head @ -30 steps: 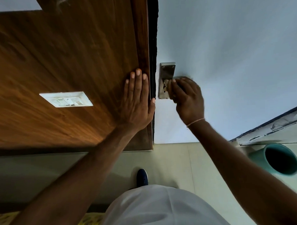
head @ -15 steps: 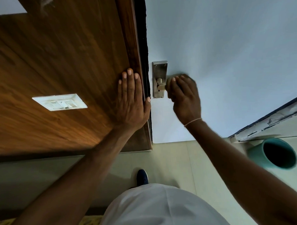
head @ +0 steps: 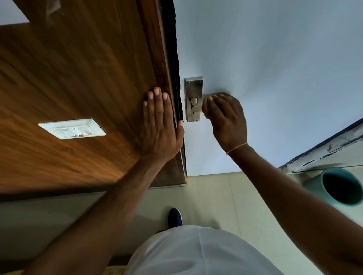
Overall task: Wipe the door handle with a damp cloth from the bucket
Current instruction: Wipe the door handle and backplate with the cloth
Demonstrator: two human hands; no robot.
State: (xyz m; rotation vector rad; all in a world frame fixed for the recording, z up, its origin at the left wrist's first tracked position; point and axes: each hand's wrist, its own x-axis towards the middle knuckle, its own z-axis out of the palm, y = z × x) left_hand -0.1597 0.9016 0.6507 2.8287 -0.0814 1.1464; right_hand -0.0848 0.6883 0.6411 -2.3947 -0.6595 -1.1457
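A steel door handle (head: 194, 100), with its lever stub showing on a tall backplate, is fixed to the pale blue door (head: 276, 62). My right hand (head: 227, 119) is curled over the lever just right of the backplate. A pale cloth (head: 217, 94) shows only as a thin edge above the knuckles; the rest is hidden under the hand. My left hand (head: 161, 127) lies flat, fingers together, on the brown wooden panel (head: 71, 69) left of the door edge. A teal bucket (head: 313, 183) stands on the floor at the lower right, its inside dark.
A white switch plate (head: 72, 128) is set in the wooden panel. A dark gap runs between panel and door. Pale floor tiles (head: 209, 198) lie below, with my dark shoe (head: 174, 217) on them. A scuffed ledge (head: 331, 146) runs behind the bucket.
My right hand has slid right along the lever, away from the backplate, uncovering the lever's base. My left hand stays flat on the wood. The view has shifted slightly.
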